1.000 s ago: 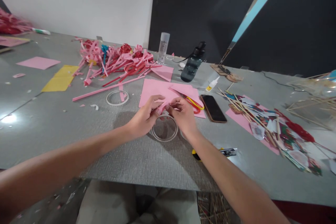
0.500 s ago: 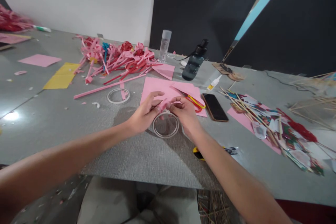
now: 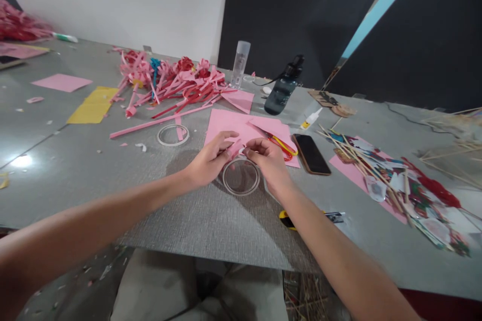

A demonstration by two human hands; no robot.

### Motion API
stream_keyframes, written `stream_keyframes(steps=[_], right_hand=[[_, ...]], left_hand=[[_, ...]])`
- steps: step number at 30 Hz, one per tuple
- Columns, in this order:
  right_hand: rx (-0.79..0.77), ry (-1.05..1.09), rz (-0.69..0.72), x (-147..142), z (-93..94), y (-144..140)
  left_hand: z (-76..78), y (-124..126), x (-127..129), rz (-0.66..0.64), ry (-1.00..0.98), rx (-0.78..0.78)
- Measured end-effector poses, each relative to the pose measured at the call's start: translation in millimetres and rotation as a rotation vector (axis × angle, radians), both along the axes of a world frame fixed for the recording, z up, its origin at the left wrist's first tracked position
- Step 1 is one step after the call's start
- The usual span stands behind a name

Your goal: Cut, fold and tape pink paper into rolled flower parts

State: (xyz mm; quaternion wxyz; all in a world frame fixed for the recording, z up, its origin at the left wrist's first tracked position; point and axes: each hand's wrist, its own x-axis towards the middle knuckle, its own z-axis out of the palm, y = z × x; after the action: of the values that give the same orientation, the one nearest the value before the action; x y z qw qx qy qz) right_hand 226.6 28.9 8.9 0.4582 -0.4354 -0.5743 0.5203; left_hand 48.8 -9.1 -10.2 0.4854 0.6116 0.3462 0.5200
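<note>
My left hand [image 3: 209, 160] is closed around a small rolled piece of pink paper [image 3: 235, 148], pinched between thumb and fingers. Close against its tip, my right hand [image 3: 265, 160] has thumb and index finger pressed together at a small white strip [image 3: 241, 151]. Just below both hands, a roll of tape [image 3: 241, 193] rests on the table. Under and behind the fingers lie pink paper sheets [image 3: 226, 123], with scissors [image 3: 282, 146] with red and yellow handles on top. A yellow utility knife [image 3: 288, 220] sits partly hidden beneath my right forearm.
To the left lie another tape roll [image 3: 160, 136], a yellow sheet [image 3: 92, 105] and a heap of pink paper strips [image 3: 176, 80]. A dark bottle [image 3: 280, 93], glue bottle [image 3: 311, 119] and phone [image 3: 312, 154] stand or lie rightward, before sticks and scraps [image 3: 391, 175].
The view has shifted slightly, so the table things appear a little to the right. A white strip now shows at my right fingertips; both hands stay together around the pink paper.
</note>
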Motion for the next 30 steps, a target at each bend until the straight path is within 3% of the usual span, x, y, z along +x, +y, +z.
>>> stream_keyframes(steps=[8, 15, 22, 30], right_hand=[[0.052, -0.049, -0.001, 0.7, -1.8, 0.9], [0.006, -0.098, 0.073, 2.6, -0.8, 3.0], [0.014, -0.09, 0.098, 1.2, 0.0, 1.8], [0.032, -0.113, 0.119, -1.1, 2.8, -2.1]], left_hand=[[2.5, 1.1, -1.7, 0.002, 0.061, 0.002], [-0.4, 1.3, -4.2, 0.005, 0.12, 0.023], [4.2, 1.8, -5.1, 0.115, 0.307, 0.162], [4.9, 1.1, -3.7, 0.17, 0.382, 0.158]])
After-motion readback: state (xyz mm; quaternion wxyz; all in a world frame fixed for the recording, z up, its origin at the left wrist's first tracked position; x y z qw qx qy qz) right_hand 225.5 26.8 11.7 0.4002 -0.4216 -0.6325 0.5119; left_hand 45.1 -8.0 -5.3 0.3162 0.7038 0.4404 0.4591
